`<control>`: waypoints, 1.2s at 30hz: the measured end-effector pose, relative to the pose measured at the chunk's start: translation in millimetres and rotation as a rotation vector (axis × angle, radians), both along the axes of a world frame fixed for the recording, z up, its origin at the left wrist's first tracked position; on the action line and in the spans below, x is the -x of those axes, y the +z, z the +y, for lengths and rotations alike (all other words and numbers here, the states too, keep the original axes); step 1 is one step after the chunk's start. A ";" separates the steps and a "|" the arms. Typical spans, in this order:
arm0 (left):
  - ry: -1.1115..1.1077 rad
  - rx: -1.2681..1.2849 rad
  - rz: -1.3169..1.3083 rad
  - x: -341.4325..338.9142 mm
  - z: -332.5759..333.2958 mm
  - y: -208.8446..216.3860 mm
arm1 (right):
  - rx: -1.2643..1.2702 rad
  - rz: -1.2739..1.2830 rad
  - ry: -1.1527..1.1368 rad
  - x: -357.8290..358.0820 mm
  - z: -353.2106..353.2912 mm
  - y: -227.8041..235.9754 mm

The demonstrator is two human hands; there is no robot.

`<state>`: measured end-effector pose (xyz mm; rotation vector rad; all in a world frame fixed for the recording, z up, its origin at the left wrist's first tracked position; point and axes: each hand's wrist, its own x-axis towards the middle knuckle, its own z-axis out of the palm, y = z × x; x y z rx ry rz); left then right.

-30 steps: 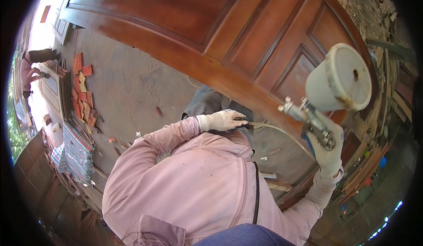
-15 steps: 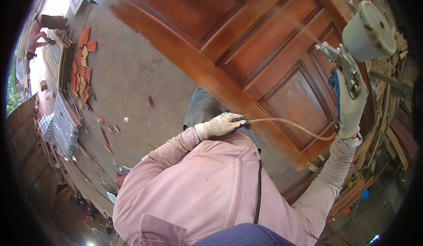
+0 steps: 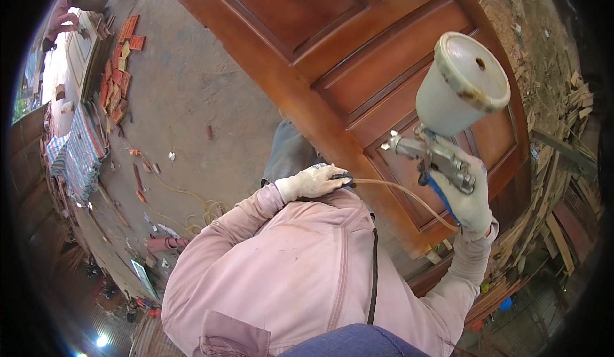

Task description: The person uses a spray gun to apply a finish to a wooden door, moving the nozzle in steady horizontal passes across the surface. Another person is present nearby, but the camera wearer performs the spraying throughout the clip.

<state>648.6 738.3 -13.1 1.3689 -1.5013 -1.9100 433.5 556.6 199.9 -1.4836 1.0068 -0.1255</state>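
My right hand (image 3: 469, 202), in a white and blue work glove, is closed around the handle of a metal spray gun (image 3: 451, 162). On top of the gun sits a whitish paint cup (image 3: 441, 98) with a stained lid. The nozzle points left over a brown panelled wooden door (image 3: 256, 53); no spray shows from it. A thin tan air hose (image 3: 403, 190) runs from the gun's lower end to my left hand (image 3: 313, 182), which is gloved and closed around the hose at my waist. The door's right panels are partly hidden behind the gun and cup.
Wood scraps (image 3: 563, 190) lie piled along the right. On the floor at left are red and yellow blocks (image 3: 115, 79), a striped cloth (image 3: 86, 149) and a coiled hose (image 3: 204, 213). Another person (image 3: 61, 18) is at the far upper left beside pale panels.
My right hand has drawn the spray gun leftward and nearer to me, away from the door's right edge. The fine mist at the nozzle is gone. My left hand stays on the hose.
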 end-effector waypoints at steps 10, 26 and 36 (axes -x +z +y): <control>0.019 0.016 -0.111 -9.1 -2.5 1.6 | 0.369 0.196 -0.415 22.9 -136.1 -53.6; 0.072 -0.041 -0.105 -3.2 -22.2 11.9 | 0.511 0.080 -0.353 24.3 -151.1 -50.8; 0.021 -0.032 -0.080 0.0 -32.6 16.6 | 0.514 0.199 -0.430 31.1 -166.2 -40.4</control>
